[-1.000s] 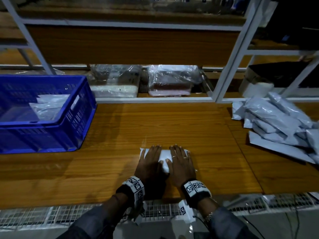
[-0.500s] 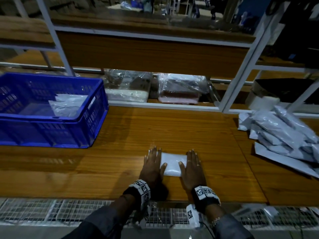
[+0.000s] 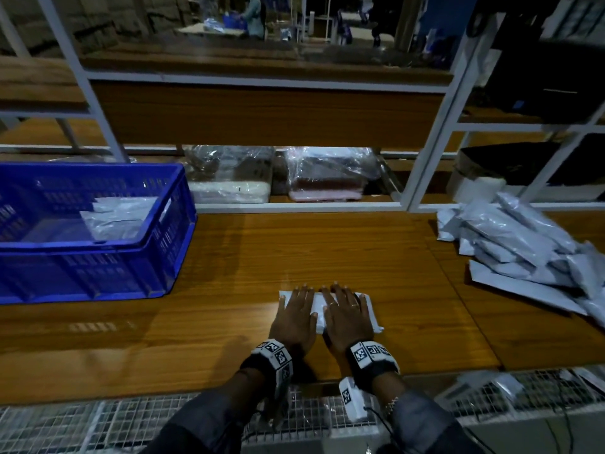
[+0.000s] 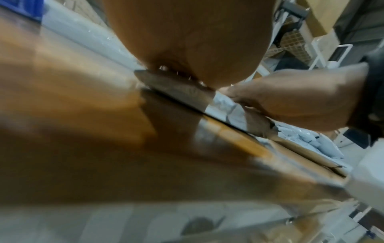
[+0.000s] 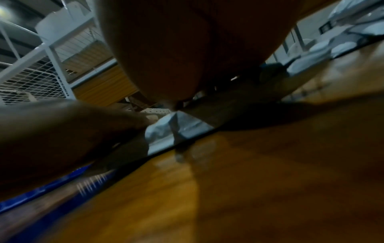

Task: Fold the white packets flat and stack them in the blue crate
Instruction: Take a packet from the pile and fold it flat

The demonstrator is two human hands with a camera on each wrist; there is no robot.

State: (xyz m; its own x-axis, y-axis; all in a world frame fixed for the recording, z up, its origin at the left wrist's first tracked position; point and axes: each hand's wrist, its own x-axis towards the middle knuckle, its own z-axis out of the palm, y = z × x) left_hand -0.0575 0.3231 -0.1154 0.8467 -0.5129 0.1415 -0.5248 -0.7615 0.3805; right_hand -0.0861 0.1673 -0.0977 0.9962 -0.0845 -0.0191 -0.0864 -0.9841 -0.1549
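White packet (image 3: pixel 318 310) lies flat on the wooden bench (image 3: pixel 248 257), near the front edge, w/ both hands pressing down on it side by side. Left hand (image 3: pixel 293 317) covers its left part, fingers straight & together, palm down; right hand (image 3: pixel 347 317) covers the middle-right part the same way, two rings on its fingers. Neither hand curls round anything. Packet's right edge sticks out past the right hand. Blue crate (image 3: pixel 167 257) sits well apart on the bench's left, w/ a few white packets already inside (image 3: pixel 119 219). Loose pile of packets (image 3: pixel 523 244) on the bench's right, well apart from the hands. Behind, under the shelf, two clear-wrapped bundles (image 3: pixel 327 178). Wrist views are blurred, showing only palms over packet & wood
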